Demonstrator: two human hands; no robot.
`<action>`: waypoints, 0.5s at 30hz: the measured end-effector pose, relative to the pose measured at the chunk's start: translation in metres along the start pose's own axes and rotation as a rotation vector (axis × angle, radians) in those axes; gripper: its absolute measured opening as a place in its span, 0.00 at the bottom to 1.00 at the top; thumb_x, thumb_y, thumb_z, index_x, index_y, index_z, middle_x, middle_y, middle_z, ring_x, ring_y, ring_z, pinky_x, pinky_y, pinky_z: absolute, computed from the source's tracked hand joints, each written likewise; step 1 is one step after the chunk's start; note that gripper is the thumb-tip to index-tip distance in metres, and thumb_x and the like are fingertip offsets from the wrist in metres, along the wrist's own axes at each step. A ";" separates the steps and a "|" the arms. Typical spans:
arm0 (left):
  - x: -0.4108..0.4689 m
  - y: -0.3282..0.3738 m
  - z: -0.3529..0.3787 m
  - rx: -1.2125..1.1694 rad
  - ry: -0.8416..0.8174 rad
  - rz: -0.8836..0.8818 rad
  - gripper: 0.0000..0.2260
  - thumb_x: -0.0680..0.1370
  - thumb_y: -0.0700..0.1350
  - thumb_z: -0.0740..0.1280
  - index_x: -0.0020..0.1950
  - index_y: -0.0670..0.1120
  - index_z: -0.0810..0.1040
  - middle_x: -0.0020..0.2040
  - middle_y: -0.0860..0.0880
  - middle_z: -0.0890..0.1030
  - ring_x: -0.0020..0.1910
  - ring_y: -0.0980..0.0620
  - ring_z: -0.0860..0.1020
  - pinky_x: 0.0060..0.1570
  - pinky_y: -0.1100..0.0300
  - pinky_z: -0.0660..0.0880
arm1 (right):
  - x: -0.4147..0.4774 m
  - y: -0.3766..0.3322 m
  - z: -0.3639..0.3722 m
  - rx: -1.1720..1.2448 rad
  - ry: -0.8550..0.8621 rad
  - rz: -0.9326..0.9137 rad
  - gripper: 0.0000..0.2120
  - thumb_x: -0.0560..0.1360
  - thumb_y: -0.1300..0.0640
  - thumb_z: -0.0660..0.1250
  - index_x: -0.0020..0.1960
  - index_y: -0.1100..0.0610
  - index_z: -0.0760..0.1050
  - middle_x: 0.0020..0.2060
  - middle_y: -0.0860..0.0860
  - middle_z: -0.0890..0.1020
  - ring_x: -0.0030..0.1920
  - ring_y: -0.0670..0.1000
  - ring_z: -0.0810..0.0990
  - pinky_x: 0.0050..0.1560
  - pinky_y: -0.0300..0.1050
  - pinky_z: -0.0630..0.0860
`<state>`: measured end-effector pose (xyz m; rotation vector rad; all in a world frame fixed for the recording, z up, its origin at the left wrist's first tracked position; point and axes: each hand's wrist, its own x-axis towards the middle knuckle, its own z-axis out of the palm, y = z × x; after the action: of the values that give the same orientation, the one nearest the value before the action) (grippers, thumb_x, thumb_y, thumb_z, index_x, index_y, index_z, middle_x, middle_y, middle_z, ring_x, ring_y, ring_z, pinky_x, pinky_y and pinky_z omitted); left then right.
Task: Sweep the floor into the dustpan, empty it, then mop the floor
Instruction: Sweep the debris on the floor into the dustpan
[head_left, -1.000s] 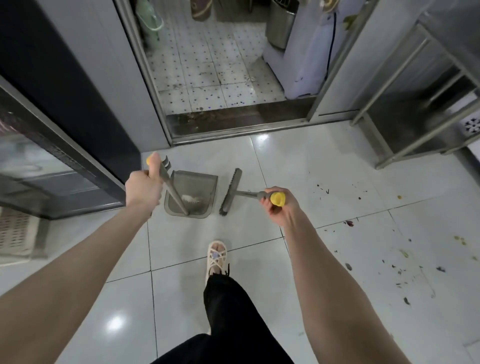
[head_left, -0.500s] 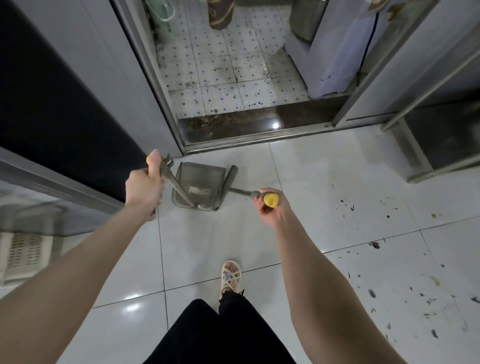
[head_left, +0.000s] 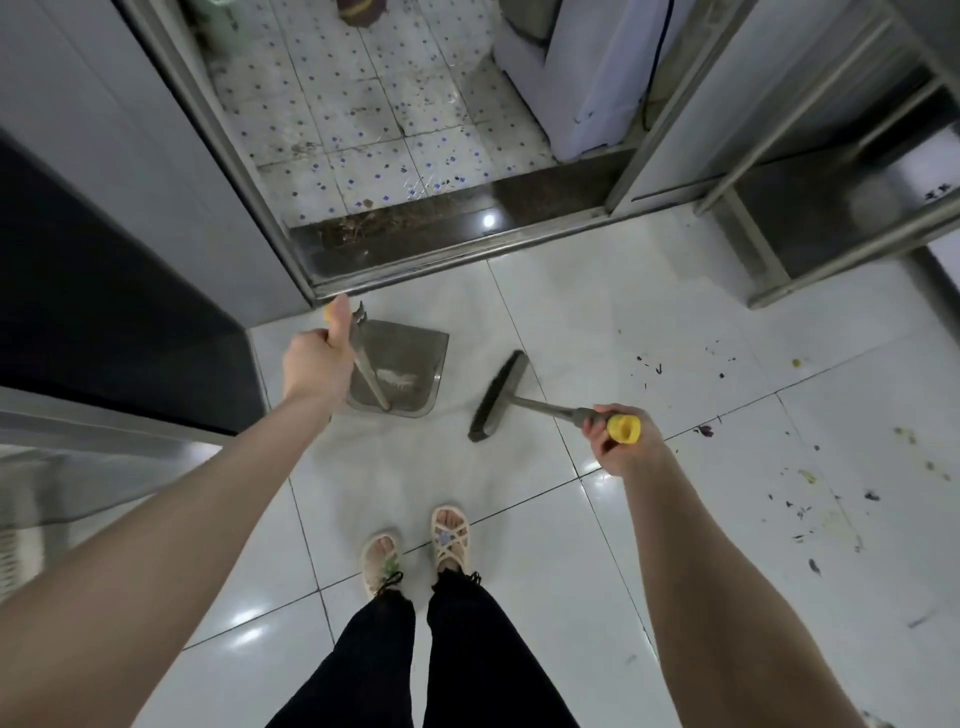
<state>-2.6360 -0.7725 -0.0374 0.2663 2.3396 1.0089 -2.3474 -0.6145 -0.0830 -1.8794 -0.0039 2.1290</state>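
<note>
A grey dustpan (head_left: 415, 358) stands on the white tile floor just before a doorway, with a small pale clump of dust inside. My left hand (head_left: 317, 358) grips the top of its long handle, thumb up over a yellow tip. A grey broom head (head_left: 498, 396) rests on the floor a short way right of the pan, not touching it. My right hand (head_left: 618, 441) holds the yellow-capped end of the broom's handle. Dark and yellowish crumbs (head_left: 810, 499) lie scattered on the tiles at the right.
A dirty metal door sill (head_left: 431, 244) crosses ahead, with a speckled tiled room beyond. A dark cabinet (head_left: 104, 312) stands on the left and a steel rack (head_left: 810, 228) at the right. My sandalled feet (head_left: 415, 545) stand behind the pan.
The broom head has swung away from the dustpan's mouth to the right, and my right hand has moved right with it. My left hand and the pan have stayed where they were.
</note>
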 end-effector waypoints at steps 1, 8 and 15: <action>-0.001 -0.001 0.000 -0.005 -0.006 0.004 0.31 0.78 0.68 0.52 0.30 0.42 0.67 0.30 0.42 0.73 0.31 0.43 0.71 0.36 0.48 0.73 | -0.003 0.002 -0.008 0.018 0.032 -0.012 0.09 0.76 0.62 0.60 0.37 0.61 0.69 0.23 0.55 0.74 0.15 0.45 0.70 0.15 0.30 0.65; -0.004 -0.016 -0.012 -0.050 -0.072 -0.035 0.31 0.77 0.69 0.53 0.31 0.42 0.67 0.31 0.42 0.72 0.27 0.45 0.68 0.31 0.55 0.68 | -0.007 0.020 -0.027 -0.028 0.123 -0.101 0.08 0.74 0.63 0.62 0.37 0.59 0.67 0.27 0.54 0.73 0.16 0.45 0.72 0.15 0.30 0.66; -0.013 -0.022 -0.034 -0.056 -0.093 -0.044 0.30 0.79 0.66 0.52 0.32 0.42 0.68 0.30 0.44 0.71 0.25 0.47 0.68 0.28 0.58 0.66 | -0.023 0.036 0.003 -0.042 -0.014 -0.168 0.07 0.73 0.65 0.63 0.37 0.58 0.67 0.31 0.55 0.73 0.18 0.45 0.72 0.17 0.30 0.68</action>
<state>-2.6438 -0.8140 -0.0288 0.2340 2.2202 1.0179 -2.3561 -0.6534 -0.0673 -1.8177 -0.2034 2.0437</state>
